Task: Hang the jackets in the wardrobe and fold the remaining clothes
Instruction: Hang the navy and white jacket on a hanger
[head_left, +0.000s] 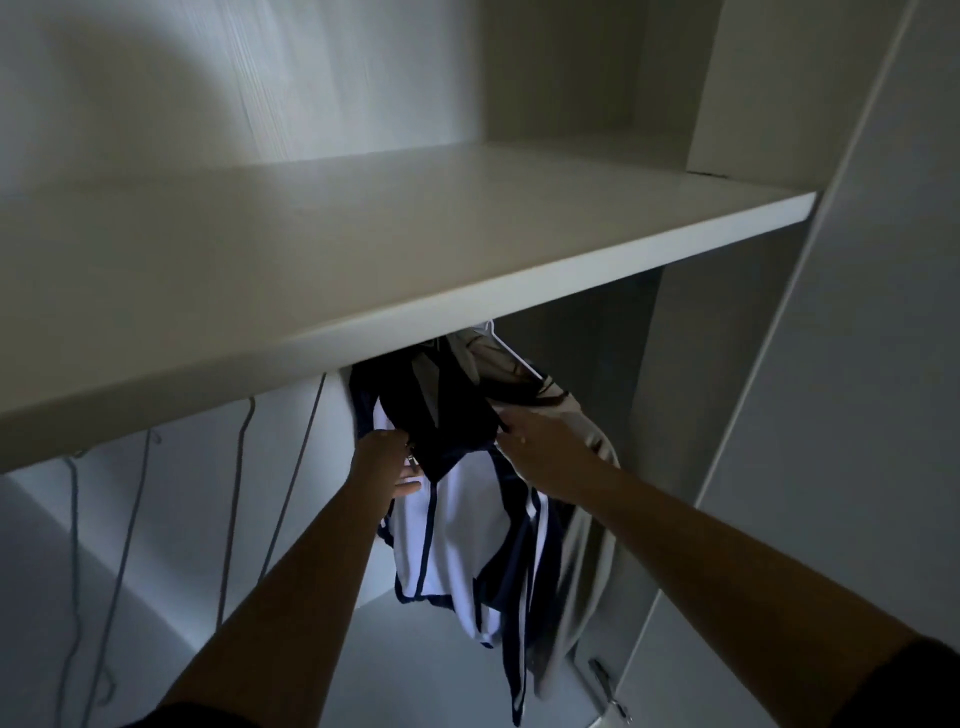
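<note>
A white and navy jacket hangs inside the wardrobe below the shelf, its hanger mostly hidden by the shelf edge. My left hand grips the jacket's left front edge near the zipper. My right hand pinches the dark collar on the right side. Behind it to the right hangs a beige jacket on a white hanger.
A wide white shelf crosses the wardrobe above the hanging space. Several bare wire hangers hang at the left. The wardrobe's side panel and a door with a hinge stand at the right.
</note>
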